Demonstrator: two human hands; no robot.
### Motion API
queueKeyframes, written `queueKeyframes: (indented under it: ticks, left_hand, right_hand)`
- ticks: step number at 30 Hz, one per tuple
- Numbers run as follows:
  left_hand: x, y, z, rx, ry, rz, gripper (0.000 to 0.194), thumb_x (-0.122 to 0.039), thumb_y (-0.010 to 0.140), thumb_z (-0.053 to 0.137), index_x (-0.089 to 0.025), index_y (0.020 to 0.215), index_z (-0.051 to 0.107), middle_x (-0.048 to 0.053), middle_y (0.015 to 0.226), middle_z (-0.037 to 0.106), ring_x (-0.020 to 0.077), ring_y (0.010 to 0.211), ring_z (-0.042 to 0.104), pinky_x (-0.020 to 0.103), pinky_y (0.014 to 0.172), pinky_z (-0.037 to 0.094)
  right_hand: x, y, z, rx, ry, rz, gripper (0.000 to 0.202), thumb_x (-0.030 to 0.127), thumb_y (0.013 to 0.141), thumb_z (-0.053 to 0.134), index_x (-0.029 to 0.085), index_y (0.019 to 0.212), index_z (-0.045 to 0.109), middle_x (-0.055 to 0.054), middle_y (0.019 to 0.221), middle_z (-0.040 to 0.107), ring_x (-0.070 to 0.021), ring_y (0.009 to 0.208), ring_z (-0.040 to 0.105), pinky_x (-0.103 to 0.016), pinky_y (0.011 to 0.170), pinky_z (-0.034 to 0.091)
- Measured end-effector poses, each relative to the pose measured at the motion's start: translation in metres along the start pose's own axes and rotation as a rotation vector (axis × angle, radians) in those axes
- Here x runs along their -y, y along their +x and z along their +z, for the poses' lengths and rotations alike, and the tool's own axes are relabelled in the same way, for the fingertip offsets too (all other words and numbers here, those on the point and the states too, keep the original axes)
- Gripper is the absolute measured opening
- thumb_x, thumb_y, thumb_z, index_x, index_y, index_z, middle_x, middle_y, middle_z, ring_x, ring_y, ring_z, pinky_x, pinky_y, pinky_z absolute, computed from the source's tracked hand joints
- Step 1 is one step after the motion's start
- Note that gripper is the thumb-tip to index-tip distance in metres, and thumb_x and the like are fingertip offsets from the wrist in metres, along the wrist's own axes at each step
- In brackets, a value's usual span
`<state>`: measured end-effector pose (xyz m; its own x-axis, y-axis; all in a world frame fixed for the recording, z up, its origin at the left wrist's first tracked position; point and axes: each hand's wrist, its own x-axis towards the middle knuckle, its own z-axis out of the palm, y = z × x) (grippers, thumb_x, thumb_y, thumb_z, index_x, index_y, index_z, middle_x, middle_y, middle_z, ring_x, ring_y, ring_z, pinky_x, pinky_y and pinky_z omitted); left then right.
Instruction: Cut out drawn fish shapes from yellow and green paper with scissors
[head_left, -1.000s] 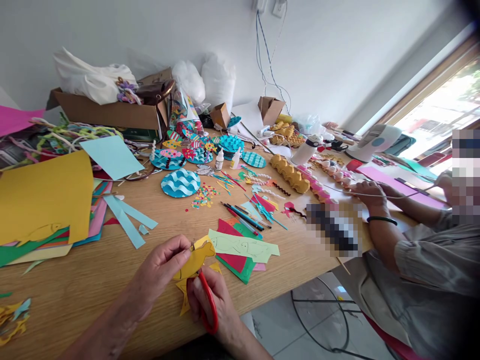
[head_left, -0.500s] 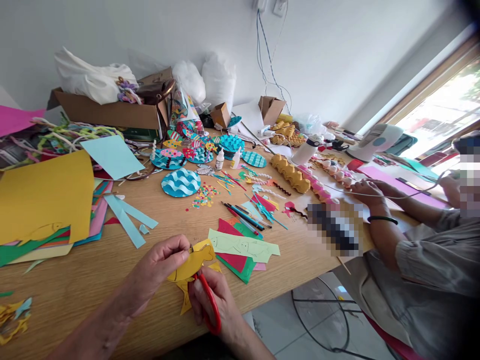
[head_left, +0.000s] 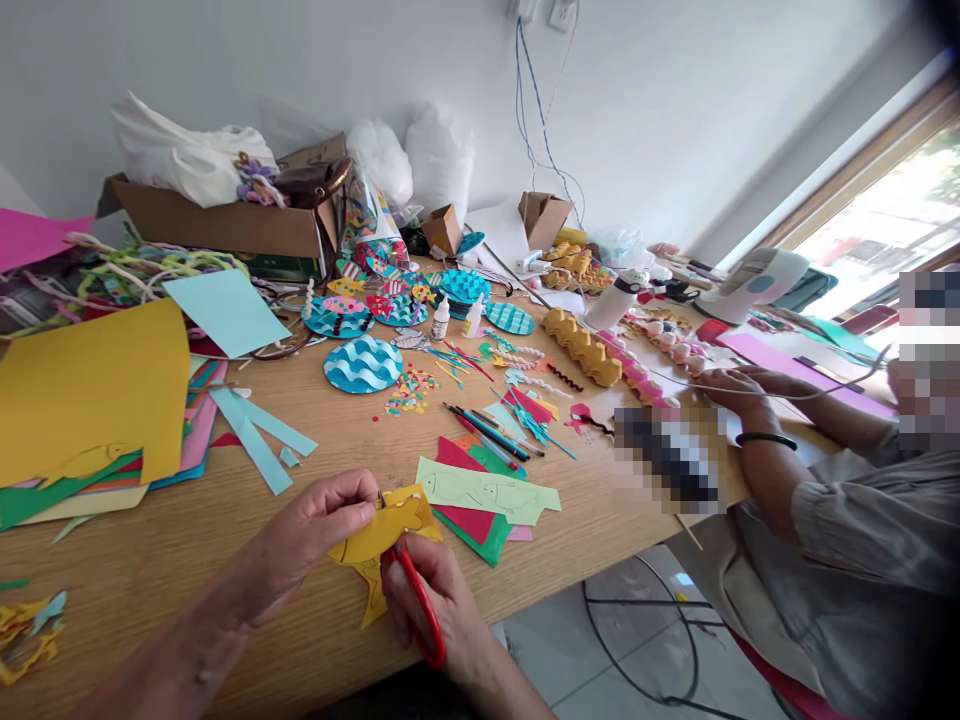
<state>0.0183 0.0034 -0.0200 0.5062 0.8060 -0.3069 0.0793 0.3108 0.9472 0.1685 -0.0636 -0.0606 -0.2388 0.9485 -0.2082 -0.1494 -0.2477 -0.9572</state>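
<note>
My left hand pinches a piece of yellow paper near the front edge of the table. A fish outline is drawn on that paper, and part of it hangs down as a pointed strip. My right hand is closed round the red-handled scissors, whose blades are mostly hidden at the lower side of the yellow paper. Just beyond my hands, a light green strip with drawn fish lies over red and green paper.
Pens, a blue wavy disc, confetti and two glue bottles lie ahead. Yellow sheets are stacked at left. A person's hands rest on the table at right, near egg-carton strips.
The yellow paper has tilted slightly between my hands, and more of it shows above my right hand. My right hand and the scissors have shifted slightly right.
</note>
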Motion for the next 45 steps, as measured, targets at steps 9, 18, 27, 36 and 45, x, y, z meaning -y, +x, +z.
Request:
queueKeyframes:
  ticks: [9,18,27,36,45]
  left_hand:
    - [-0.005,0.000,-0.012,0.127,-0.015,-0.077,0.021,-0.036,0.075,0.060,-0.020,0.065,0.049,-0.008,0.060,0.045,0.0108,0.057,0.035,0.022,0.053,0.031]
    - [-0.001,0.003,-0.025,0.221,-0.004,-0.111,0.022,-0.035,0.075,0.061,-0.019,0.067,0.049,-0.007,0.061,0.047,0.0104,0.058,0.034,0.021,0.053,0.026]
    - [-0.008,0.004,-0.037,0.243,0.145,-0.072,0.018,-0.033,0.075,0.059,-0.020,0.068,0.048,-0.008,0.061,0.041,0.0109,0.059,0.030,0.022,0.053,0.024]
    - [-0.005,0.000,-0.043,0.264,0.165,-0.056,0.016,-0.032,0.076,0.057,-0.020,0.069,0.049,-0.007,0.065,0.043,0.0117,0.061,0.032,0.023,0.054,0.025]
    - [-0.006,-0.001,-0.048,0.299,0.171,-0.046,0.014,-0.029,0.077,0.056,-0.020,0.069,0.047,-0.008,0.064,0.039,0.0116,0.060,0.029,0.023,0.054,0.023]
  right_hand:
    - [-0.001,-0.003,-0.007,0.003,-0.125,-0.060,0.034,0.033,0.085,0.055,0.020,0.057,0.040,0.006,0.052,0.034,-0.0078,0.047,0.027,-0.022,0.043,0.020]
    - [0.004,-0.004,-0.007,0.040,-0.209,-0.101,0.037,0.039,0.085,0.054,0.020,0.059,0.037,0.006,0.055,0.031,-0.0084,0.050,0.025,-0.023,0.044,0.019]
    - [0.002,-0.003,-0.005,0.058,-0.236,-0.085,0.036,0.036,0.085,0.057,0.021,0.059,0.037,0.006,0.053,0.033,-0.0080,0.047,0.028,-0.022,0.044,0.020]
    - [0.002,0.000,0.000,0.138,-0.091,0.045,0.041,0.050,0.085,0.059,0.020,0.062,0.042,0.006,0.048,0.043,-0.0077,0.040,0.038,-0.019,0.040,0.027]
    - [0.002,0.000,0.002,0.158,-0.134,0.025,0.039,0.041,0.088,0.057,0.020,0.059,0.041,0.007,0.045,0.041,-0.0066,0.039,0.036,-0.017,0.039,0.027]
